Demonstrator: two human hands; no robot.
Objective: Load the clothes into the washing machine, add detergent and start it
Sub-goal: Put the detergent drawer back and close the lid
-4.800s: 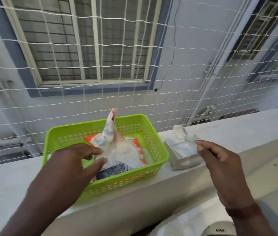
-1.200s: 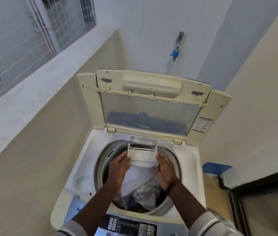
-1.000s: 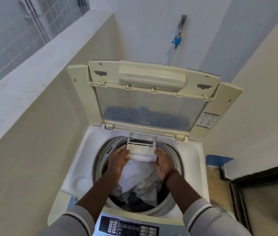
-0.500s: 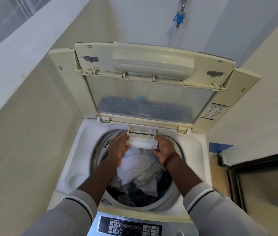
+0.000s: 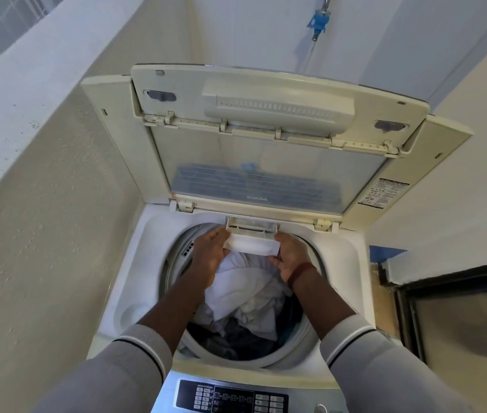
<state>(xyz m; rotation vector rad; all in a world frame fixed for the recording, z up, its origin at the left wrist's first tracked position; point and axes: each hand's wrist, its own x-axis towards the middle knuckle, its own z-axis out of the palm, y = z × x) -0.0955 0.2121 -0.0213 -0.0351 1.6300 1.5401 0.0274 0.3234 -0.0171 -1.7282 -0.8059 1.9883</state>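
A cream top-loading washing machine [image 5: 135, 281] stands open, its folded lid [image 5: 266, 138] raised upright at the back. White and dark clothes [image 5: 251, 302] fill the drum. At the drum's back rim a white detergent drawer [image 5: 251, 238] sticks out of its slot. My left hand [image 5: 211, 248] grips the drawer's left end and my right hand [image 5: 291, 253] grips its right end, both reaching over the clothes. The dark control panel [image 5: 230, 397] with buttons lies along the front edge, below my sleeves.
A beige wall topped by a grey ledge [image 5: 27, 73] runs close along the machine's left side. A blue tap [image 5: 319, 20] hangs on the back wall. At the right there are a dark door frame [image 5: 444, 281] and a blue object [image 5: 385, 253] on the floor.
Earlier my hands were at a green basket with a detergent packet on the ledge. In the last second both hands have pushed the drawer farther back into its slot.
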